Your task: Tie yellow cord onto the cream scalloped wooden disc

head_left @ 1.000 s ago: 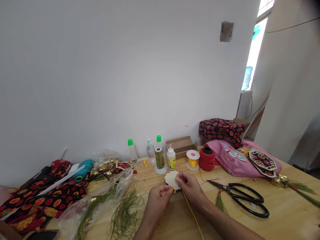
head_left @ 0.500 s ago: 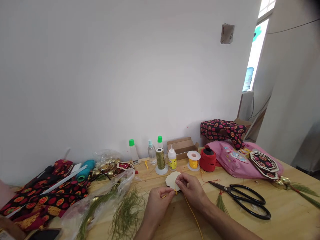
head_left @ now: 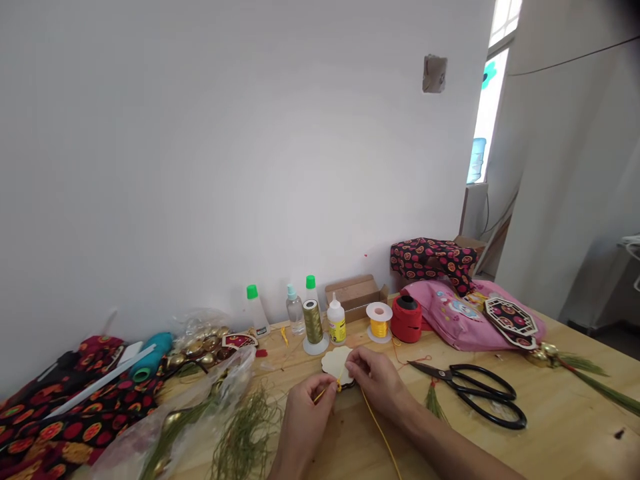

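A cream scalloped plaque (head_left: 333, 362) lies at the centre front of the table, between my hands. Yellow cord (head_left: 379, 430) is knotted at its lower edge and trails toward me. My left hand (head_left: 309, 410) pinches the cord beside the knot, thumb and index finger together. Over the plaque's right edge, my right hand (head_left: 380, 380) is closed in a pinch on a strand of the cord; its fingertips partly cover the plaque. Beyond the hands stand a white glue bottle (head_left: 337, 323) and a spool of yellow cord (head_left: 379, 325).
Black-handled scissors (head_left: 480, 393) lie to the right near a small green tassel (head_left: 434, 402). Loose green threads (head_left: 247, 430), a plastic bag (head_left: 200, 407) and patterned fabric (head_left: 85, 413) spread leftward. A red thread cone (head_left: 407, 320) and pink bag (head_left: 460, 320) sit behind.
The view has turned slightly right, so everything sits further left in the picture. Both hands stay pinched close together at the plaque's edge, with only small finger shifts.
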`<act>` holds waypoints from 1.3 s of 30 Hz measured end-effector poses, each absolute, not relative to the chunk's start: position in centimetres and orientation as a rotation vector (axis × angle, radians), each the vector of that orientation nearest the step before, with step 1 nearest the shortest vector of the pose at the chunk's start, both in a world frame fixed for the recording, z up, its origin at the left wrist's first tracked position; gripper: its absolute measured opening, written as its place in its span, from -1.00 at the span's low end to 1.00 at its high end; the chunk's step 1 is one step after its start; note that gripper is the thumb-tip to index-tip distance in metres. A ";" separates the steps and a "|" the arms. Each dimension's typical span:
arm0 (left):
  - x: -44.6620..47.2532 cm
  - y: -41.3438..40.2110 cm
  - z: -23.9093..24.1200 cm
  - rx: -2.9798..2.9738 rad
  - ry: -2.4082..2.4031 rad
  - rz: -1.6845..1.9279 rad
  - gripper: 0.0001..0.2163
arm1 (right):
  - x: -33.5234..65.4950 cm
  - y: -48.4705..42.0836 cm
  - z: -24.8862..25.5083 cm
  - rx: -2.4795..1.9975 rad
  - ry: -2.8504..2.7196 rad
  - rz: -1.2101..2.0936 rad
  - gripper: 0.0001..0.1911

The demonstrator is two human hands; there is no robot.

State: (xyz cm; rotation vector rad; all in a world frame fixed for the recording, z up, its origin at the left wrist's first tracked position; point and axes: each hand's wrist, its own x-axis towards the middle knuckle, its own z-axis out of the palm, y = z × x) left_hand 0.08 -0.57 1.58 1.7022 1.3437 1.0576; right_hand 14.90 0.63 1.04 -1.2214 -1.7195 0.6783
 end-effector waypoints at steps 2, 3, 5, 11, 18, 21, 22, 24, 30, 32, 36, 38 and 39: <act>0.0 -0.4 1.4 1.675 1.335 1.045 -0.75 | 14.7 0.5 1.0 -1.190 -1.697 0.746 -0.82; 0.0 -0.3 1.3 1.659 1.330 1.038 -0.75 | 14.6 0.5 0.9 -1.181 -1.685 0.768 -0.82; -0.1 -0.2 1.1 1.633 1.319 1.029 -0.76 | 14.5 0.6 0.7 -1.173 -1.661 0.785 -0.81; 0.1 -0.2 0.9 1.648 1.250 1.003 -0.74 | 14.8 0.9 0.7 -1.230 -1.640 0.725 -0.82; -0.3 0.3 0.8 1.601 1.272 1.016 -0.74 | 14.6 0.4 1.1 -1.234 -1.750 0.683 -0.83; -0.3 0.3 0.8 1.615 1.247 0.992 -0.74 | 14.5 0.4 1.2 -1.208 -1.808 0.684 -0.81; -0.3 0.3 0.8 1.617 1.239 0.990 -0.75 | 14.6 0.4 1.2 -1.200 -1.821 0.678 -0.81; -0.2 0.1 0.9 1.612 1.228 0.993 -0.74 | 14.7 0.4 1.3 -1.193 -1.827 0.669 -0.80; 0.1 -0.5 1.4 1.578 1.193 1.018 -0.72 | 14.7 0.4 1.1 -1.168 -1.773 0.719 -0.78; 0.2 -0.4 1.5 1.571 1.177 1.054 -0.74 | 14.6 0.4 1.0 -1.157 -1.768 0.720 -0.78; 0.2 -0.2 1.2 1.614 1.142 1.039 -0.77 | 14.5 0.4 0.7 -1.149 -1.754 0.720 -0.79; 0.2 -0.2 1.1 1.648 1.158 1.002 -0.77 | 14.5 0.4 0.5 -1.174 -1.743 0.706 -0.80; 0.3 -0.2 1.0 1.665 1.168 0.985 -0.77 | 14.5 0.4 0.4 -1.190 -1.735 0.695 -0.80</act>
